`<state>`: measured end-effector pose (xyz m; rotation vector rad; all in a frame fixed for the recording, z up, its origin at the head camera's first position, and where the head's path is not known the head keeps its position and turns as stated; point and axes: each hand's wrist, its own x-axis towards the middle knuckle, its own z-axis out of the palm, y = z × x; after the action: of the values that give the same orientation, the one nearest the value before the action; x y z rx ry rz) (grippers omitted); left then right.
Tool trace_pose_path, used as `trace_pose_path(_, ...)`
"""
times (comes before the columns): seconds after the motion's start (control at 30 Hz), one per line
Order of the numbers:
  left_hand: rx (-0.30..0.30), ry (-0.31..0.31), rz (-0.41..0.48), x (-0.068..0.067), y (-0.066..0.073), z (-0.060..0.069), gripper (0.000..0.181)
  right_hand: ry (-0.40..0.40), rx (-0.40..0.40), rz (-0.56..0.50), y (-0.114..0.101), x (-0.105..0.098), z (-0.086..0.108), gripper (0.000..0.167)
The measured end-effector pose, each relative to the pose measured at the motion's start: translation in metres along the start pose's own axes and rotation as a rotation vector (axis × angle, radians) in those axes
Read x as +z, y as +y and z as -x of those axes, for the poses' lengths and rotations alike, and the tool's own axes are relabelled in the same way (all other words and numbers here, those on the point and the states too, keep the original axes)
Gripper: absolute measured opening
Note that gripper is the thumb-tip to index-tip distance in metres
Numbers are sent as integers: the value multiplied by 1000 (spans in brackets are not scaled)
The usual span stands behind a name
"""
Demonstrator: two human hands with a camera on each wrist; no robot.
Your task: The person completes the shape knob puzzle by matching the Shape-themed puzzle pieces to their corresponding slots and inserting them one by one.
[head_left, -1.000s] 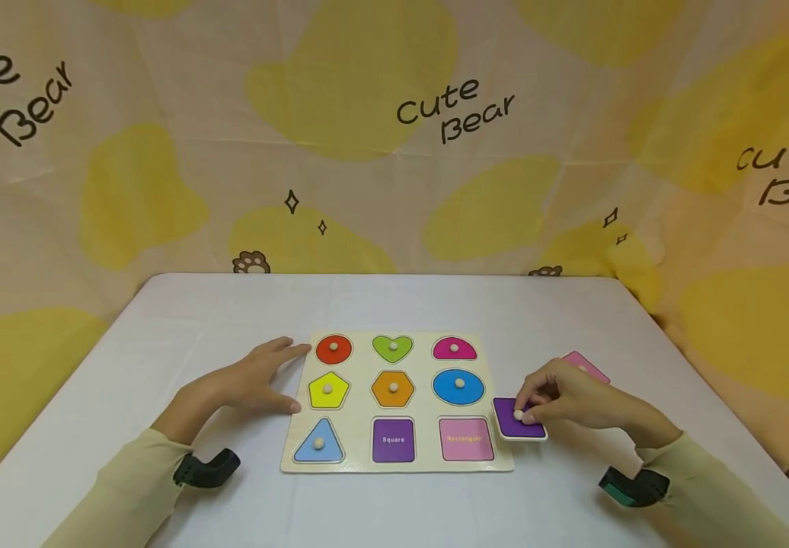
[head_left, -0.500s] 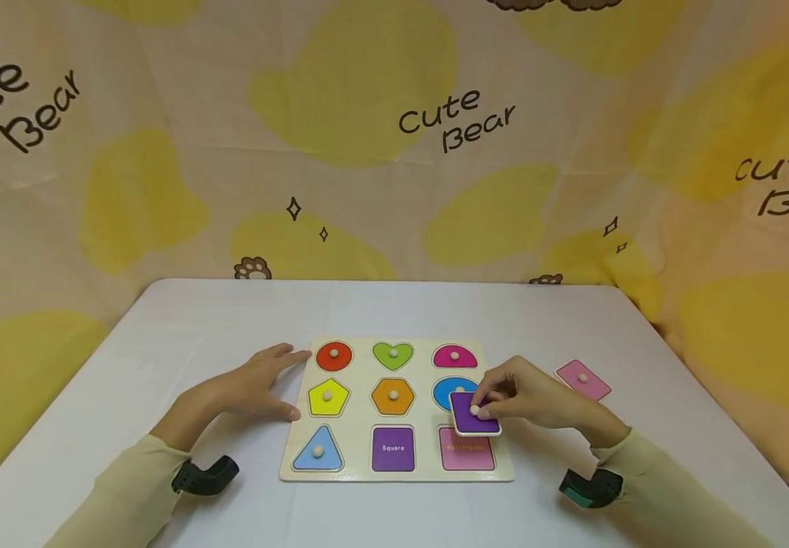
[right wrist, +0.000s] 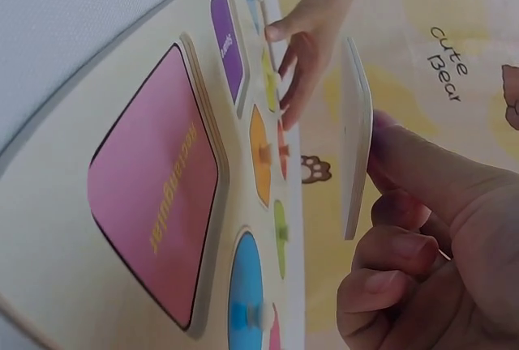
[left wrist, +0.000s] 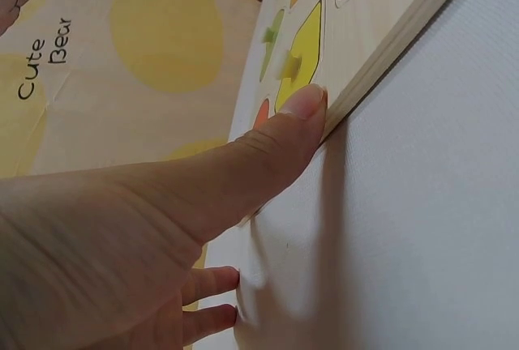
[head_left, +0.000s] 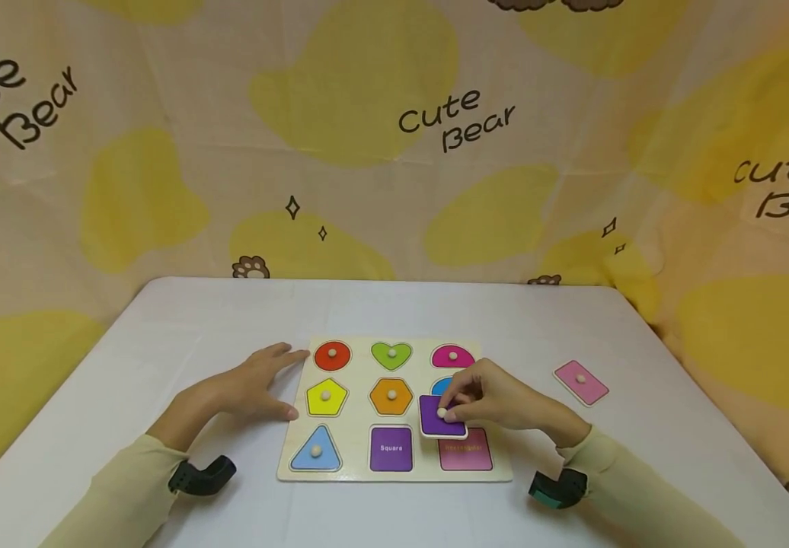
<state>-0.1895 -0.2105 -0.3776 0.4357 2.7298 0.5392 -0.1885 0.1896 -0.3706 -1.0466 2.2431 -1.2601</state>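
My right hand [head_left: 493, 396] pinches the knob of a purple square puzzle piece [head_left: 432, 420], which hangs above the wooden puzzle board [head_left: 356, 460]. Seen edge-on in the right wrist view, the piece [right wrist: 357, 139] is clear of the board. Below it lie the pink recess [head_left: 477, 453] marked "Rectangular" and part of the blue oval piece [head_left: 441, 385]. To its lower left is the purple recess [head_left: 391, 457] marked "Square". The left hand [head_left: 247, 384] rests at the board's left edge, its thumb [left wrist: 300, 107] touching the rim beside the yellow pentagon [left wrist: 304, 50].
A pink rectangular piece [head_left: 581, 382] with a knob lies on the white table [head_left: 394, 308] right of the board. Knobbed pieces such as the red circle [head_left: 333, 356], orange hexagon [head_left: 391, 403] and blue triangle [head_left: 316, 441] sit in the board. A printed cloth [head_left: 367, 91] hangs behind.
My right hand has carried the purple square piece leftward from beside the board to above it, uncovering the pink rectangular piece on the table. The left hand has stayed at the board's edge.
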Motion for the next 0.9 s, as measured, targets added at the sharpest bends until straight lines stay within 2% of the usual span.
trace_pose_path(0.33, 9, 8, -3, 2, -1, 0, 98, -34, 3, -22, -5, 20, -18, 9)
trace_pose_path(0.63, 5, 4, -3, 4, 0, -1, 98, -47, -38, -88, -3, 40, -33, 10)
trace_pose_path(0.9, -13, 6, -9, 4, -1, -2, 97, -49, -3, -123, -2, 53, -37, 10)
